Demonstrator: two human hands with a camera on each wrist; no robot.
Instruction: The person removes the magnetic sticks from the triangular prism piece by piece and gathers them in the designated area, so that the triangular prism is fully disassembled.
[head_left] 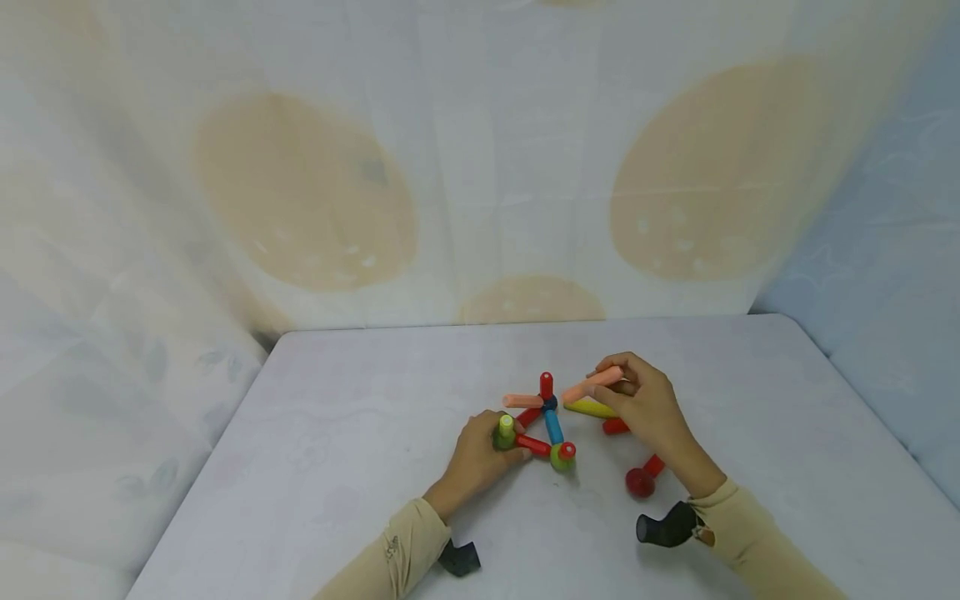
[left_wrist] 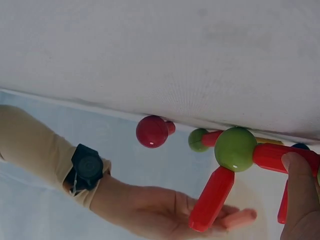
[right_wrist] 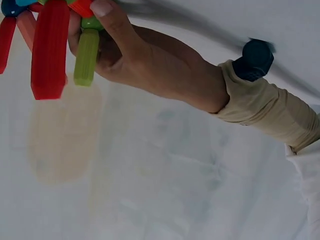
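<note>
Orange rod pinched in right hand above rod-and-ball frame, left hand gripping green ball near table's middle; hard push likely to snap joints apart.

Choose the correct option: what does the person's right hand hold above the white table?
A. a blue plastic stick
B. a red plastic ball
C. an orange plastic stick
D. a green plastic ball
C: in the head view the right hand pinches an orange plastic stick between fingers and thumb, raised above the white table.
</note>
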